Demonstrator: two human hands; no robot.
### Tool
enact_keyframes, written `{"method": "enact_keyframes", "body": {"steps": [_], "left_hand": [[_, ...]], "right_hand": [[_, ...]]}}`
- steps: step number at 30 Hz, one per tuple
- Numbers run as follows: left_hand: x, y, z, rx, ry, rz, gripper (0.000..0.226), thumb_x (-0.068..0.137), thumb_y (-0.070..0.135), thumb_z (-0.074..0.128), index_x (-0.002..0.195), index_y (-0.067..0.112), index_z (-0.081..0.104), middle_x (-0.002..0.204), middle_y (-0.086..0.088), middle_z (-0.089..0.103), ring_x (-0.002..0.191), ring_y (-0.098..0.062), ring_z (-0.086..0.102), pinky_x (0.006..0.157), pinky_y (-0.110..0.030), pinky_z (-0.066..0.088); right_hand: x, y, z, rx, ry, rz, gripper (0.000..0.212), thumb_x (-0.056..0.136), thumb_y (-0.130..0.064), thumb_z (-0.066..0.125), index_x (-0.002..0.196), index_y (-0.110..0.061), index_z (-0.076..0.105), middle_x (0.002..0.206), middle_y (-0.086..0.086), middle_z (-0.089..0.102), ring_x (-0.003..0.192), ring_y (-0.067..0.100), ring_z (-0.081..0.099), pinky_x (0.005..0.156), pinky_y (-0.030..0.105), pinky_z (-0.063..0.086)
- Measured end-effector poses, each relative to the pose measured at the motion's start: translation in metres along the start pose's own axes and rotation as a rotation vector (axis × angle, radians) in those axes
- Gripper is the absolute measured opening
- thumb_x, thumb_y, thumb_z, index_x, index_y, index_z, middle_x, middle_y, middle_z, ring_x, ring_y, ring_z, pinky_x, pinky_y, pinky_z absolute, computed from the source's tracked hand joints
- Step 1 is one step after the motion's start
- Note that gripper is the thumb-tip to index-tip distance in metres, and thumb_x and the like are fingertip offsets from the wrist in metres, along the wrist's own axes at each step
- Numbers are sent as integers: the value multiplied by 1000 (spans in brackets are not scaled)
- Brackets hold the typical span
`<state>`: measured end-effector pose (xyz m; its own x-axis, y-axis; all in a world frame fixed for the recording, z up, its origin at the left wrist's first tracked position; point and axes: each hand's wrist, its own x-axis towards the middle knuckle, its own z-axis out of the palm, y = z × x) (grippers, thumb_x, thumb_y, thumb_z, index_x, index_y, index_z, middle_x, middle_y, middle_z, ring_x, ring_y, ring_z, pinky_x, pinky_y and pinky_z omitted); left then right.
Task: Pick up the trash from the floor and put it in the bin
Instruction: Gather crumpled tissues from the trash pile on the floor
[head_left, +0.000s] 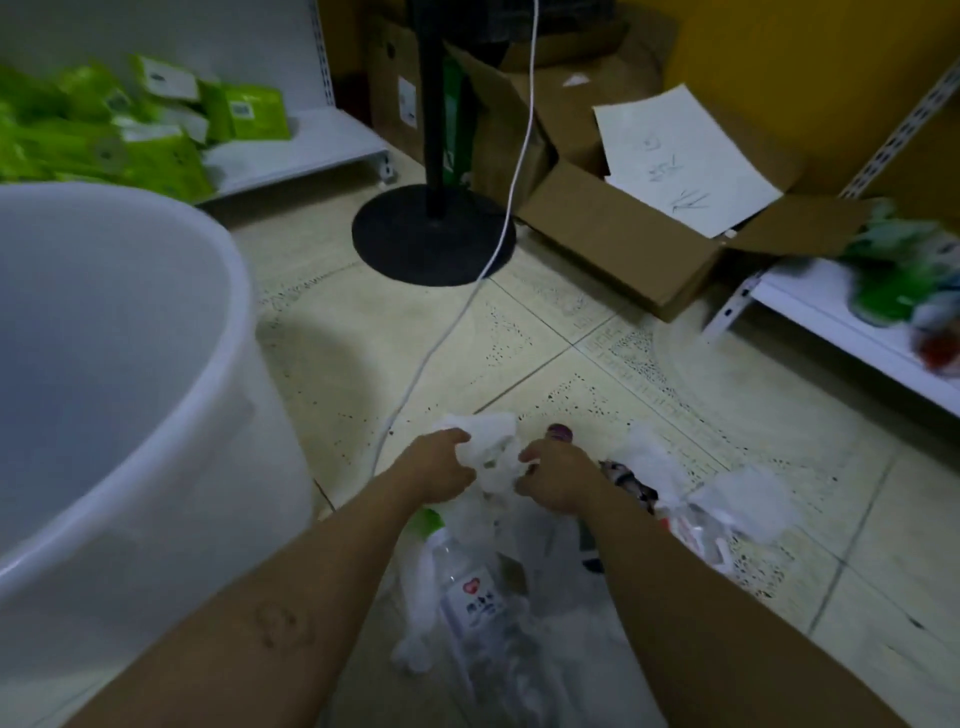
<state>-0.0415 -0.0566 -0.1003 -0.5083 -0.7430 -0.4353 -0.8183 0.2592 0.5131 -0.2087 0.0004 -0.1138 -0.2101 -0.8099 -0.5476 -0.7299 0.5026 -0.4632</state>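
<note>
A pile of trash lies on the tiled floor in front of me. My left hand (441, 467) and my right hand (556, 475) both grip a crumpled white tissue wad (493, 449) between them, low over the floor. Below my arms lies a clear plastic bottle (475, 592) with a green cap and a white label, among thin plastic wrap. A purple-capped bottle (560, 432) pokes out behind my right hand. More white tissue (743, 499) lies to the right. The big white bin (130, 415) stands at my left, open at the top.
A black fan stand base (434, 234) with a white cable (441, 338) trailing over the floor stands ahead. An open cardboard box (623, 249) with a sheet of paper sits at the back right. White shelves hold green packets at the left (104, 140) and right (883, 280).
</note>
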Motion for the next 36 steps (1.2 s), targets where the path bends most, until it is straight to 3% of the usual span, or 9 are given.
{"method": "enact_keyframes", "body": {"steps": [8, 12, 19, 21, 24, 27, 31, 34, 36], "left_hand": [[11, -18, 38, -40, -193, 95, 43, 96, 15, 48, 138, 13, 46, 153, -9, 32, 138, -25, 33, 107, -20, 21], [21, -29, 55, 20, -267, -10, 41, 90, 21, 55, 131, 15, 56, 142, -8, 47, 126, -24, 47, 108, -34, 37], [19, -46, 57, -368, 133, -216, 16, 78, 4, 65, 78, 17, 74, 82, 0, 73, 78, -14, 68, 71, -18, 54], [15, -53, 44, -467, 279, -283, 22, 76, 7, 71, 85, 27, 67, 75, 8, 66, 70, -9, 63, 58, -7, 45], [10, -65, 23, -597, 330, -380, 36, 78, 15, 73, 105, 30, 53, 76, 5, 60, 67, -11, 58, 53, -16, 40], [0, -73, 11, -601, 316, -422, 14, 86, 27, 65, 94, 15, 63, 75, -1, 59, 68, -15, 55, 55, -22, 39], [-17, -69, 15, -656, 304, -443, 22, 91, 34, 56, 73, 21, 61, 69, 2, 64, 65, -13, 60, 58, -23, 43], [-25, -61, 23, -588, 262, -443, 23, 95, 32, 47, 85, 19, 64, 74, -1, 68, 60, -10, 64, 56, -23, 49], [-32, -56, 26, -636, 276, -425, 23, 97, 32, 42, 97, 21, 63, 80, -1, 70, 57, -8, 66, 54, -24, 55]], "right_hand": [[42, -15, 26, -139, 164, -110, 33, 86, -23, 59, 119, -21, 63, 125, 12, 56, 110, 30, 57, 95, 37, 48], [70, -16, 34, -252, 86, -214, 31, 90, -24, 53, 119, -27, 64, 139, 8, 48, 124, 28, 47, 104, 36, 40], [113, -22, 40, -423, 73, -221, 71, 86, -37, 58, 148, -28, 26, 156, 12, 22, 140, 34, 26, 112, 49, 23], [127, -27, 39, -553, 45, -227, 80, 82, -46, 61, 149, -27, 21, 152, 15, 28, 136, 36, 31, 108, 51, 26], [144, -34, 43, -737, 39, -247, 64, 85, -39, 60, 140, -18, 35, 136, 15, 49, 124, 33, 48, 106, 49, 32], [153, -49, 32, -655, -119, -290, 40, 92, -26, 55, 127, -8, 52, 130, 13, 56, 118, 29, 55, 100, 37, 41], [156, -85, 2, -590, -387, -335, 24, 93, -30, 57, 102, -8, 62, 114, 15, 60, 99, 23, 56, 80, 28, 42], [149, -101, 1, -615, -500, -334, 32, 94, -18, 54, 119, 1, 60, 125, 20, 59, 97, 23, 57, 61, 23, 47], [140, -107, 11, -593, -552, -361, 39, 95, -11, 53, 132, 2, 53, 135, 17, 55, 111, 26, 57, 72, 23, 51]]}}
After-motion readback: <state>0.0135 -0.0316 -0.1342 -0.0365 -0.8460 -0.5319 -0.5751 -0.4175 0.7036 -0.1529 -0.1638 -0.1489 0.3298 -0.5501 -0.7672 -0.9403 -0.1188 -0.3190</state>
